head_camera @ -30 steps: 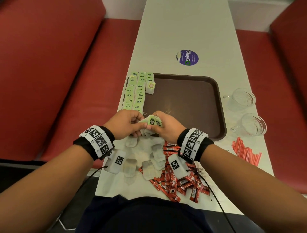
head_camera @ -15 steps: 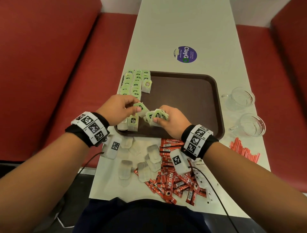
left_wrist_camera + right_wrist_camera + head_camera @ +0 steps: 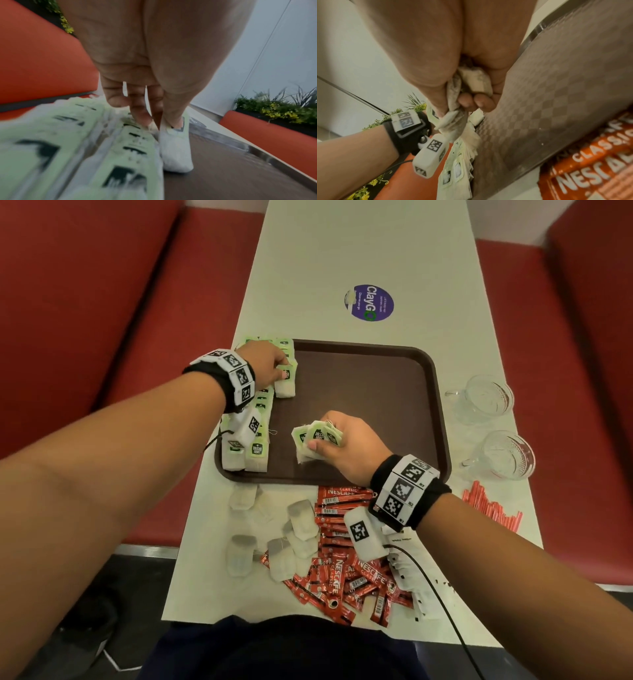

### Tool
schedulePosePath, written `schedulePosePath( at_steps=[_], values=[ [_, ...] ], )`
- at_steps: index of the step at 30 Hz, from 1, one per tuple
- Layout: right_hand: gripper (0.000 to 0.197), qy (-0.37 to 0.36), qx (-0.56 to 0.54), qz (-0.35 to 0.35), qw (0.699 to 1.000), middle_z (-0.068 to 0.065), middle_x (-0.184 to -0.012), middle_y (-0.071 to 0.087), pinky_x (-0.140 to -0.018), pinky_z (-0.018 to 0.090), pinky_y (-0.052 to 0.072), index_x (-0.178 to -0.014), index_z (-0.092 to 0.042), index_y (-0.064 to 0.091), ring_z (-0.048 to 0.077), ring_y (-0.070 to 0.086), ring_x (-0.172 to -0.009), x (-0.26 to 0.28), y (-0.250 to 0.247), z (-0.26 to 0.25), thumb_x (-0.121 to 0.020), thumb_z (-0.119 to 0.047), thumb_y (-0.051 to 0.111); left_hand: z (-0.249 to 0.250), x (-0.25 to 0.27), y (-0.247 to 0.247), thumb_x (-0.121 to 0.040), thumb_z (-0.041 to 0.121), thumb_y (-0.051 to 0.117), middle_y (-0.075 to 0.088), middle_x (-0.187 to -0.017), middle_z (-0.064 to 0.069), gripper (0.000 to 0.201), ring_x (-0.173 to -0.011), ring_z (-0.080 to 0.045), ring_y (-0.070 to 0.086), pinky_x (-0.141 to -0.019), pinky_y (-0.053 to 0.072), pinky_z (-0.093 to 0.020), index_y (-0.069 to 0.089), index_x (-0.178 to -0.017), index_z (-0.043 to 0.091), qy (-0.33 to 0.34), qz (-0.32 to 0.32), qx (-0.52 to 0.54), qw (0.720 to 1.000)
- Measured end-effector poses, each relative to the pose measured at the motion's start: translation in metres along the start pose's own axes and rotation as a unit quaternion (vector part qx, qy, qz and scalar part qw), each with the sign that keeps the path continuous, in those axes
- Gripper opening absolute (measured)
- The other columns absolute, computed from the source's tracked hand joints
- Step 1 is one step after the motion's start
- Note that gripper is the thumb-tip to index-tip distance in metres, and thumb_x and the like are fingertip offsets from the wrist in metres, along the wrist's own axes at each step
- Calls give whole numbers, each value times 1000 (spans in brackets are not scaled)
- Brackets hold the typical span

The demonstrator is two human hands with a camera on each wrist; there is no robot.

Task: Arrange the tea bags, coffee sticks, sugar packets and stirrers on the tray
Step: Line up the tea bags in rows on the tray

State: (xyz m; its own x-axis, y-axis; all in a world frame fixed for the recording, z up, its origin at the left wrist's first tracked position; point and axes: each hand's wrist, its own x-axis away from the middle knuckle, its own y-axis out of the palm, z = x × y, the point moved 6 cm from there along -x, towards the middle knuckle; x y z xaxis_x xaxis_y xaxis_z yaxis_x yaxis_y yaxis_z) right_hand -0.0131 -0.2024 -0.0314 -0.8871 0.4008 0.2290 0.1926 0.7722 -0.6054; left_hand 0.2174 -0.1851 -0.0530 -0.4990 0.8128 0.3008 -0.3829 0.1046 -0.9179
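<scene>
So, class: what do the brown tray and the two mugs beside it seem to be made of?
Tray: probably moulded plastic, matt brown; the right wrist view shows a fine checkered texture.
Mugs: clear, likely glass, though possibly plastic; patterned see-through walls with handles.

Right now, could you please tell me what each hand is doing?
Left hand: pinching one tea bag at the row's far end on the tray.
Right hand: gripping a bunch of tea bags.

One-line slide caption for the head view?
Left hand sets a tea bag on the tray; right hand holds spares.
</scene>
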Motion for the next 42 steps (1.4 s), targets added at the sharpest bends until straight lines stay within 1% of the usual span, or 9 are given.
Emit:
schedulePosePath(
  at_steps=[4, 13, 19, 26, 30, 32, 34, 37, 42],
  values=[
    [16, 3, -3, 1, 1000, -3, -90, 66, -70, 31, 50, -97, -15, 58, 13, 61, -80, 3, -4, 2, -94, -27, 68, -4, -20, -1, -90, 32, 72, 66, -121, -6, 33, -111, -27, 60, -95, 50, -38, 68, -119, 16, -42, 14, -4, 999],
    [17, 0, 2, -7, 1000, -11, -82, 60, -61, 20, 39, -89, -26, 52, 3, 56, -74, 1, -3, 2, -94, -27, 68, 10, -29, 4, -87, 54, 65, 57, -95, -9, 45, -86, -30, 56, -70, 42, -34, 51, -98, 13, -92, 32, -54, 994],
    [12, -5, -3, 9, 1000, -6, -88, 64, -68, 27, 47, -93, -22, 56, 9, 59, -79, 1, -11, 1, -94, -26, 67, 16, -29, 8, -89, 32, 64, 61, -81, -8, 26, -64, -24, 55, -61, 43, -31, 54, -80, 10, -111, 20, -33, 993],
    [12, -5, -8, 25, 1000, -12, -83, 62, -61, 17, 40, -93, -24, 56, 2, 58, -75, -2, -18, 4, -93, -26, 68, 17, -19, -6, -92, 55, 59, 60, -103, -9, 52, -96, -32, 60, -74, 46, -36, 54, -116, 10, -100, 39, -15, 994],
    [15, -12, -7, 46, 999, -7, -89, 65, -70, 27, 49, -100, -16, 59, 9, 61, -81, -6, -24, 6, -94, -27, 67, 39, 0, -21, -97, 46, 55, 64, -100, 0, 31, -93, -20, 59, -77, 43, -31, 62, -107, 18, 18, 73, 102, 992],
    [15, -11, -7, 51, 999, -6, -90, 65, -72, 29, 49, -101, -16, 59, 9, 61, -82, -6, -27, 7, -94, -27, 67, 51, 19, -25, -97, 25, 58, 67, -104, 6, 15, -91, -3, 61, -78, 46, -27, 67, -109, 22, 97, 17, 145, 984],
    [15, -12, -10, 59, 998, -6, -90, 65, -71, 29, 49, -100, -16, 58, 10, 61, -82, -7, -32, 7, -94, -27, 67, 59, 40, -17, -90, 5, 59, 67, -110, 14, 37, -87, 13, 58, -81, 47, -19, 65, -118, 28, 161, -93, 142, 972],
    [16, -14, -13, 79, 997, -6, -88, 65, -70, 31, 49, -98, -14, 59, 11, 61, -80, -8, -39, 7, -93, -27, 68, 63, 66, 3, -84, 12, 71, 65, -115, 17, 56, -93, -2, 63, -87, 52, -28, 56, -132, 35, 199, -198, 136, 950],
    [13, -10, -34, 81, 996, -9, -88, 64, -69, 27, 50, -97, -20, 58, 9, 62, -82, -8, -43, 5, -93, -27, 69, 72, 81, 14, -83, 26, 79, 71, -96, 9, 29, -89, -13, 66, -88, 53, -42, 68, -109, 31, 209, -161, 198, 944]
  ],
)
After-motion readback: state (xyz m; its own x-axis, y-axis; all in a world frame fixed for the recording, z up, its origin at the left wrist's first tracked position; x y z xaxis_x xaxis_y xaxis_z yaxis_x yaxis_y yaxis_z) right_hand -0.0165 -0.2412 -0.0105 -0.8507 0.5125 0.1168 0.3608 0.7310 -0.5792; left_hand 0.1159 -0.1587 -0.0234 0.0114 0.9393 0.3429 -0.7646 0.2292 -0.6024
